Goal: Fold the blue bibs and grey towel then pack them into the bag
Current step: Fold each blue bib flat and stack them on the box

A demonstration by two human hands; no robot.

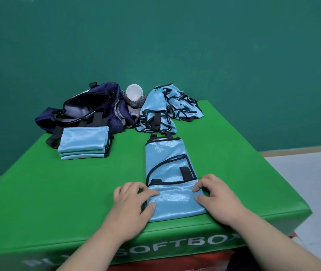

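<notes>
The long, shiny light-blue bib with black piping (170, 173) lies flat in a narrow lengthwise fold on the near, right-of-centre part of the green padded box (38, 182). Its near end is close to the front edge and its black straps point away from the person. The left hand (134, 200) sits at the bib's near left edge, fingers curled, with thumb and forefinger pinching the fabric there. The right hand (214, 198) sits at the near right edge in a mirrored pose, its curled fingers and thumb likewise pinching the cloth. Both forearms enter from the bottom of the view.

Just beyond the bib's far end, close to its straps, lies a crumpled heap of light-blue bibs (167, 108). To the left, well apart from the held bib, a neat stack of folded light-blue bibs (84, 142) rests on the box. Its far edge lies against the open navy-blue fabric bag (81, 110), which has black straps and a mouth gaping toward the camera. Between the bag and the heap lies the rumpled grey towel (134, 106), with a round white cup-like object (134, 92) resting on it. White lettering (185, 244) reading "SOFTBOX" runs along the box's front face. A teal wall (175, 45) fills the background, and pale floor (312, 173) shows at the right.
</notes>
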